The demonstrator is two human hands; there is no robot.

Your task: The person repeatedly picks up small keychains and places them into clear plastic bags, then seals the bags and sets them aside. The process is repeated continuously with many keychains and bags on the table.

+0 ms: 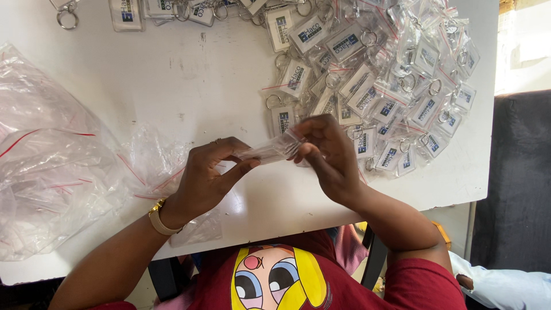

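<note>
My left hand (209, 172) and my right hand (328, 150) meet over the front middle of the white table (189, 80). Between them they pinch a small clear plastic bag (270, 150) with a keychain inside; the left holds its left end, the right its right end. Just beyond my right hand lies a heap of bagged rectangular keychains (390, 69) with metal rings and red-striped bag tops. A gold-coloured watch band (159, 217) is on my left wrist.
A pile of empty clear zip bags (51, 166) with red strips covers the table's left side. Loose unbagged keychains (126, 12) line the far edge. A dark chair or cushion (516, 183) stands right of the table.
</note>
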